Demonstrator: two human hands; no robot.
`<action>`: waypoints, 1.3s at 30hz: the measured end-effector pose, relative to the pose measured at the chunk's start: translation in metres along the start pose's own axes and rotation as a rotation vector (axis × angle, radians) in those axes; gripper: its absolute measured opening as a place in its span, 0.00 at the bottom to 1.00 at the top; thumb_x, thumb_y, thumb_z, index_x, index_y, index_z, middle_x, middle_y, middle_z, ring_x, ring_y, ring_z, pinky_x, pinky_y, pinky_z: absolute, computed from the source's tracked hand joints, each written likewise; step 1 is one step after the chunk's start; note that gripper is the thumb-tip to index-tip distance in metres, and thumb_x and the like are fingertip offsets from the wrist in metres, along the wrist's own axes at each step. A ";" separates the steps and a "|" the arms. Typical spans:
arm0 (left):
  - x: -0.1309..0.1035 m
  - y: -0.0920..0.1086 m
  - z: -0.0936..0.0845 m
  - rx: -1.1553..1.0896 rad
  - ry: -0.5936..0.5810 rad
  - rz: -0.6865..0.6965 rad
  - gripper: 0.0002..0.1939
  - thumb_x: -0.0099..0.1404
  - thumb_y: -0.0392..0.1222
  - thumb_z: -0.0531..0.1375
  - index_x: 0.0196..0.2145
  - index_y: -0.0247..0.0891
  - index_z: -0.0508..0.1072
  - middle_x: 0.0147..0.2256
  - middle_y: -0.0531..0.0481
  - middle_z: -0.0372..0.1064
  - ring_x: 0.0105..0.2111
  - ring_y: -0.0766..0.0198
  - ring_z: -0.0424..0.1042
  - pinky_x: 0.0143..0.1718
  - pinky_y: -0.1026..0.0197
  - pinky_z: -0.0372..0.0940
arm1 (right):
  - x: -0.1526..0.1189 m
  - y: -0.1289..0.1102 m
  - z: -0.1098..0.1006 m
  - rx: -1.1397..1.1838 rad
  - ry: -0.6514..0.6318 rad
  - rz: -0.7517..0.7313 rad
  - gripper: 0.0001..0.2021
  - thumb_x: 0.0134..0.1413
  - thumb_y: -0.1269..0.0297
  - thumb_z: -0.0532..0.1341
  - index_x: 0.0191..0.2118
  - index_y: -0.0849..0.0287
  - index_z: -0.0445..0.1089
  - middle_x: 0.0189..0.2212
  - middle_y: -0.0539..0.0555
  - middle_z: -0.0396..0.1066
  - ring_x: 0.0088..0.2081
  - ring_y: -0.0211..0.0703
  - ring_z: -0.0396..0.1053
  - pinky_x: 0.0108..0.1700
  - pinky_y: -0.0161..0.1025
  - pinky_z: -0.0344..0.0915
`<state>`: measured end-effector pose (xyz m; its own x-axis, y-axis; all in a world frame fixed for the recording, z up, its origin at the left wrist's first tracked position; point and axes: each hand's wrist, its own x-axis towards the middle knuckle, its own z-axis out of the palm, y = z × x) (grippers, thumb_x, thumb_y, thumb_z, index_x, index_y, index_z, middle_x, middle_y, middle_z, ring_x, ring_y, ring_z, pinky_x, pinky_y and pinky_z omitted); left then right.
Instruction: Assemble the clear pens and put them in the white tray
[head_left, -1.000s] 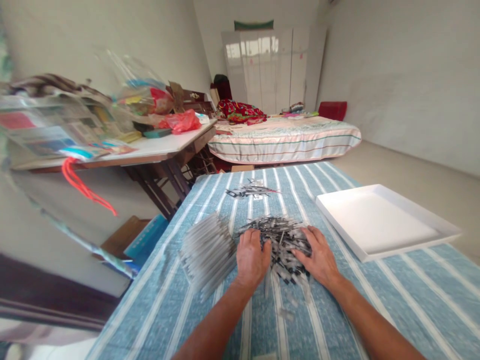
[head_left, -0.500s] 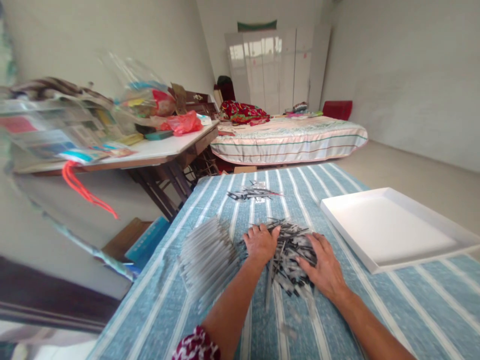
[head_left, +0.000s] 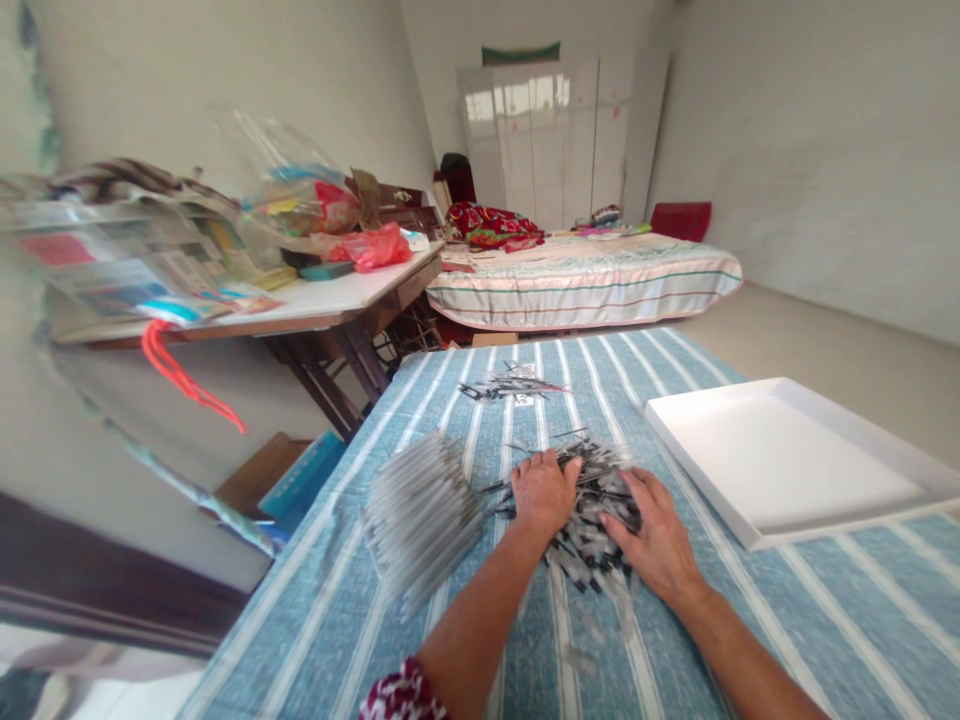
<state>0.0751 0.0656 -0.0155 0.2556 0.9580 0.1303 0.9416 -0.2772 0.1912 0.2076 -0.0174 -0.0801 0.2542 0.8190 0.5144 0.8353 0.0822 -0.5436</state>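
Observation:
A loose pile of thin black and clear plastic pieces (head_left: 589, 560), like pen parts, lies on the striped cloth. My left hand (head_left: 546, 492) rests palm down on the pile's left side, fingers bent over it and thumb apart. At the pile's right edge is my right hand (head_left: 658, 535), with thumb and fingers spread and touching the pieces. Neither hand visibly grips a piece, though some fingertips are hidden. Left of the pile, many translucent grey tubes (head_left: 424, 515) lie side by side in a row. Farther back is a smaller heap of dark thin pieces (head_left: 510, 387).
A shallow white box (head_left: 810, 460) sits at the right of the blue striped cloth (head_left: 315, 625). Along the left wall a side table (head_left: 315, 305) carries bags and packets, with a red cord (head_left: 184, 375) hanging down. Behind are a bed (head_left: 585, 280) and a wardrobe (head_left: 562, 140).
My left hand has moved slightly right, farther over the pile, and some pieces under it have shifted. The right hand has barely moved. The view has turned a little to the left.

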 end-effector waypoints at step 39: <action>0.047 -0.041 0.009 -0.069 0.064 0.082 0.20 0.65 0.50 0.45 0.40 0.33 0.70 0.46 0.37 0.67 0.49 0.52 0.64 0.48 0.51 0.57 | 0.002 -0.011 -0.003 0.021 -0.038 -0.022 0.26 0.48 0.61 0.58 0.54 0.60 0.59 0.53 0.61 0.54 0.55 0.54 0.53 0.55 0.50 0.57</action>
<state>0.0502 0.1232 -0.0257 0.3147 0.9257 0.2097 0.9001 -0.3612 0.2435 0.2005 -0.0185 -0.0712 0.2167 0.8380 0.5008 0.8299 0.1120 -0.5465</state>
